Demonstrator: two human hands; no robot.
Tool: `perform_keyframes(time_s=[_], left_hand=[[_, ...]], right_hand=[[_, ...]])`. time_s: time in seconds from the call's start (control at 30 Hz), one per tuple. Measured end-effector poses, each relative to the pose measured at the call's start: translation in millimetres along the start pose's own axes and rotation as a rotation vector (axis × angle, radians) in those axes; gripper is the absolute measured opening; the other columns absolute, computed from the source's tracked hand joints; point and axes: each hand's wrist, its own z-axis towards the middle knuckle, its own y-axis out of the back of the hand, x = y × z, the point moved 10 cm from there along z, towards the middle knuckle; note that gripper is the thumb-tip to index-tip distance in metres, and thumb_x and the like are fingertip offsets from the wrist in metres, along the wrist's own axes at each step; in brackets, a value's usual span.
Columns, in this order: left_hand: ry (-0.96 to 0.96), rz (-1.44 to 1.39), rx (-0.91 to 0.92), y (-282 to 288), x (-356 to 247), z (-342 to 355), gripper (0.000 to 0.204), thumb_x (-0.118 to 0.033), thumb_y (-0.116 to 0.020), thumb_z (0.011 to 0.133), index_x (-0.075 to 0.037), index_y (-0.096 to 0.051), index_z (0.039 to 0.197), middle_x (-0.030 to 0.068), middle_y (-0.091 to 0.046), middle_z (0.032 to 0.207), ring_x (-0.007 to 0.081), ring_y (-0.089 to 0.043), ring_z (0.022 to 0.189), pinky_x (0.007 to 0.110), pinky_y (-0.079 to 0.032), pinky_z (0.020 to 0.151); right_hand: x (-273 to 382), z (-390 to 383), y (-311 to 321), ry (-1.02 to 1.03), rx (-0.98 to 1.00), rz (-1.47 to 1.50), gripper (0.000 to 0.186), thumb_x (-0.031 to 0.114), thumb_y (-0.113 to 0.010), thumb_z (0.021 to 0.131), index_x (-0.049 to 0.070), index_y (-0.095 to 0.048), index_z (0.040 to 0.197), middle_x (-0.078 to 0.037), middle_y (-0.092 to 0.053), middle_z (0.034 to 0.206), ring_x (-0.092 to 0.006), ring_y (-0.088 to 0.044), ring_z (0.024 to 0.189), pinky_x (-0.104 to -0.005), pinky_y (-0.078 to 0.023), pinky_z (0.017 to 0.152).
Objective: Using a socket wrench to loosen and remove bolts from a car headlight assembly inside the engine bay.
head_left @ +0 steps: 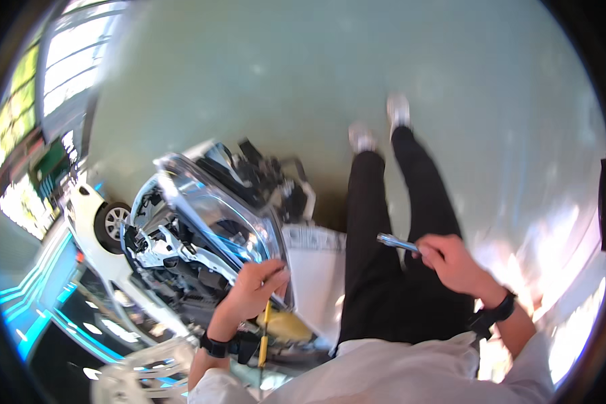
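My right hand [448, 261] is closed around one end of a short, silver rod-shaped tool [397, 242]; its far end points left, above my dark trousers, and its exact kind is not clear. My left hand [256, 286] is beside the lower corner of a large clear headlight [225, 219], with thumb and fingers drawn together. Whether something small is between those fingers, I cannot make out. The headlight is at the front of a white car [101, 252], next to the uncovered engine bay [182, 269].
Black front-end parts [269, 178] stick out beyond the headlight. A white sheet-like panel [316, 276] hangs between the car and my legs. Below my left hand are a yellow rod [264, 340] and a rounded yellow part [288, 326]. A white slatted piece [145, 370] stands lower left. Grey-green floor [283, 74] spreads ahead.
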Motion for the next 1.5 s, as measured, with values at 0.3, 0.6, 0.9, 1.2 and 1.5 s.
perform_keyframes(time_s=[0.3,0.6,0.9,1.2,1.5], left_hand=[[0.215,-0.229,-0.376,-82,179,-66,0.038,-0.034,-0.055,0.087,0.000,-0.072,0.079,0.0131,-0.068,0.064,0.0268,-0.067,0.057,0.038,-0.054,0.063],[-0.354,-0.303,-0.638,-87,156,30,0.029,-0.030,-0.065,0.079,-0.002,-0.073,0.075,0.0150,-0.071,0.074,0.0230,-0.070,0.069,0.034,-0.053,0.063],[-0.482,-0.532,-0.678,298,-48,-11,0.027,-0.026,-0.064,0.090,0.000,-0.063,0.093,0.0150,-0.070,0.082,0.0269,-0.068,0.067,0.039,-0.052,0.062],[-0.728,0.025,-0.776,544,-274,-62,0.024,-0.026,-0.069,0.086,-0.003,-0.063,0.093,0.0151,-0.069,0.083,0.0320,-0.066,0.074,0.042,-0.051,0.065],[-0.546,0.145,-0.628,748,-321,14,0.041,-0.030,-0.067,0.087,-0.001,-0.046,0.108,0.0179,-0.066,0.084,0.0387,-0.066,0.081,0.047,-0.050,0.067]], right_hand=[[23,-56,168,-0.197,-0.379,-1.056,0.031,0.033,-0.051,0.095,0.006,-0.068,0.096,-0.020,-0.069,0.090,-0.0423,-0.065,0.086,-0.0518,-0.052,0.077],[229,103,163,0.095,-0.205,-1.246,0.033,0.034,-0.059,0.090,0.004,-0.071,0.097,-0.022,-0.070,0.092,-0.0405,-0.066,0.090,-0.0476,-0.052,0.081],[496,224,-12,0.281,0.016,-0.827,0.030,0.031,-0.065,0.092,0.002,-0.072,0.094,-0.007,-0.066,0.069,-0.0117,-0.057,0.059,-0.0318,-0.045,0.056],[672,325,-68,0.128,0.060,-0.067,0.023,0.025,-0.062,0.098,0.002,-0.067,0.097,-0.006,-0.069,0.075,-0.0021,-0.033,0.042,-0.0220,-0.024,0.038],[820,506,-68,-0.098,0.455,-0.147,0.020,0.024,-0.069,0.094,0.005,-0.065,0.090,0.005,-0.050,0.059,-0.0025,-0.035,0.043,-0.0231,-0.025,0.039]])
